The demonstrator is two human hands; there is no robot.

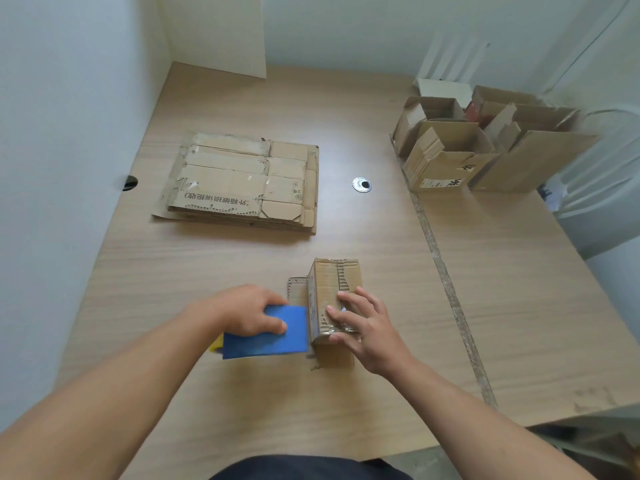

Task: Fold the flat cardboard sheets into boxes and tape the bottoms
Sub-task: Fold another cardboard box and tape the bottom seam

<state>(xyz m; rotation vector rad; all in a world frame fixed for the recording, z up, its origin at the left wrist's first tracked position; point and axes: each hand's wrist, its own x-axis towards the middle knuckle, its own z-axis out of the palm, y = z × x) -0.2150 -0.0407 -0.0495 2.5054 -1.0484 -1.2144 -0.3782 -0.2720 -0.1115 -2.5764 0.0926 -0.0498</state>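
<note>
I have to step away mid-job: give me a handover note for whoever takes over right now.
Left hand: gripping the blue tape dispenser, against the box's left side.
Right hand: open, pressing on the small box at the near table edge.
Done: several folded boxes far right.
Left: finish taping this box; stack of flat sheets far left to fold.

Wooden table: my left hand grips a blue tape dispenser against a small upturned cardboard box; my right hand lies spread over its taped bottom. Stack of flat cardboard sheets farther back left. Folded boxes clustered far right.
</note>
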